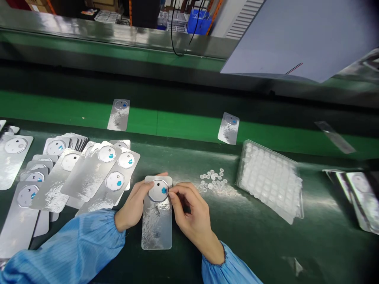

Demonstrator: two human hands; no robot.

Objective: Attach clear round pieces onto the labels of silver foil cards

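A silver plate (156,225) with a round window and a blue tab lies on the dark bench in front of me. My left hand (134,205) grips its upper left edge, thumb on the rim of the window. My right hand (189,211) pinches at the window's right side, fingertips by the blue tab; whether it holds a small part I cannot tell. Both sleeves are light blue.
Several overlapping silver plates (89,173) are fanned out at the left. A scatter of small clear discs (213,179) and a clear blister tray (271,179) lie to the right. Two single plates (119,114) (228,128) rest on the green belt. More plates (359,197) sit far right.
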